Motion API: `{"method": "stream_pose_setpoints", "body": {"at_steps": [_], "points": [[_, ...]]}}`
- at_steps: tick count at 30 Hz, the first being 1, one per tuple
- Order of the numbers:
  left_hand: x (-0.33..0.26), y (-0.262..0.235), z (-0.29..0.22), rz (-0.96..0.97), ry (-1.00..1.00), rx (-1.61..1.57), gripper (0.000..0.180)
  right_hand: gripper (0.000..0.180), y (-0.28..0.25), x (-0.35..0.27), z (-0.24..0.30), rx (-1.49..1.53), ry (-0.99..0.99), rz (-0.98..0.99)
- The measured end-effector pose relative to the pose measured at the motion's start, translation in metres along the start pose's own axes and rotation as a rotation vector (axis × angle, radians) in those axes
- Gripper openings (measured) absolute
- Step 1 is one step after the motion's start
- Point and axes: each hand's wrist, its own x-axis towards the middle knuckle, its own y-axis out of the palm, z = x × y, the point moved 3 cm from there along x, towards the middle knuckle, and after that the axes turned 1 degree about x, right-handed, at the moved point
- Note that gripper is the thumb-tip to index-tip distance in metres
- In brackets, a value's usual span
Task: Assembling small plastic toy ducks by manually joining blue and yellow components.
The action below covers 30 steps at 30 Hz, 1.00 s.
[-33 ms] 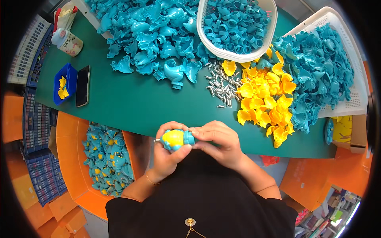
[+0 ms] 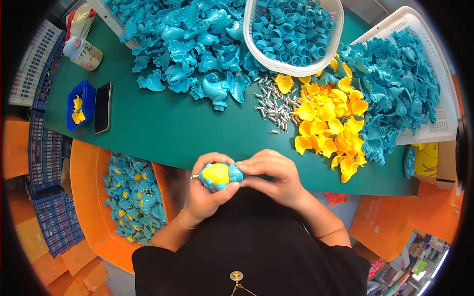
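Both hands, left (image 2: 205, 195) and right (image 2: 274, 172), close around a blue-and-yellow toy (image 2: 219, 175) at the green table's (image 2: 158, 128) near edge, while a white basket (image 2: 256, 52) holds blue rings (image 2: 291, 24) and an orange bin (image 2: 86, 197) holds finished toys (image 2: 133, 197).

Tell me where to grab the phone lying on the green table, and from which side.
Take the phone by its two long edges, coming straight down from above. It lies flat and face up, so only the thin sides offer purchase. The blue bin sits close along one long edge, so the opposite edge, facing bare table, likely gives fingers more room. Both hands are busy with the toy.
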Motion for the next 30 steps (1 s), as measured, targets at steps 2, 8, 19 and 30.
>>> {"method": "stream_pose_setpoints", "body": {"at_steps": [2, 8, 19, 30], "points": [[0.003, -0.019, -0.017, 0.178, -0.015, 0.474, 0.05, 0.027, -0.006, 0.001, -0.002, -0.143, 0.061, 0.037], [-0.046, -0.124, -0.096, -0.051, -0.307, 1.2, 0.052, 0.018, -0.057, 0.011, -0.015, -0.813, 0.141, -0.135], [0.067, -0.05, -0.083, -0.144, 0.188, 1.13, 0.035, 0.019, -0.05, -0.005, -0.015, -0.676, 0.151, -0.096], [0.122, -0.03, -0.043, -0.187, 0.413, 1.2, 0.031, 0.016, -0.051, -0.052, -0.008, -0.195, 0.353, -0.229]]}}
